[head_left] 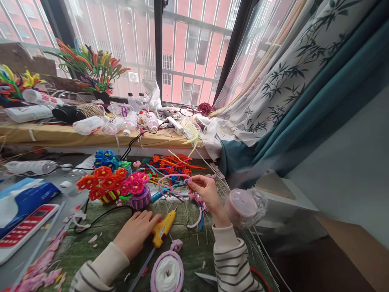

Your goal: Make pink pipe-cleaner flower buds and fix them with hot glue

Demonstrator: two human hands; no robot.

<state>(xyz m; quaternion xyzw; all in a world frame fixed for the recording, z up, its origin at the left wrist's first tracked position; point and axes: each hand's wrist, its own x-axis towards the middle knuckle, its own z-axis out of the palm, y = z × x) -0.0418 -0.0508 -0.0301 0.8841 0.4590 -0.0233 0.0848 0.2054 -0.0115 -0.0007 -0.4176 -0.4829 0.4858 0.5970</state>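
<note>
My left hand (136, 234) lies over the handle side of a yellow hot glue gun (164, 228), fingers curled down on it; the handle is hidden beneath. A glue stick (142, 268) sticks out of the gun's back. My right hand (207, 195) pinches a pink pipe cleaner (170, 176) that bends in a loop to the left, with a small purple bit at the fingertips. Below the gun stands a round white roll with a fuzzy pink rim (153, 269), and a small pink fuzzy piece (176, 245) lies behind it.
Pipe-cleaner flowers in orange (101, 182), blue (106, 158) and pink (135, 183) stand in small pots. Orange pipe cleaners (173, 164) lie behind. A scissor blade (206, 278) is near my right sleeve. A wrapped pink roll (243, 202) sits right; a calculator (27, 231) left.
</note>
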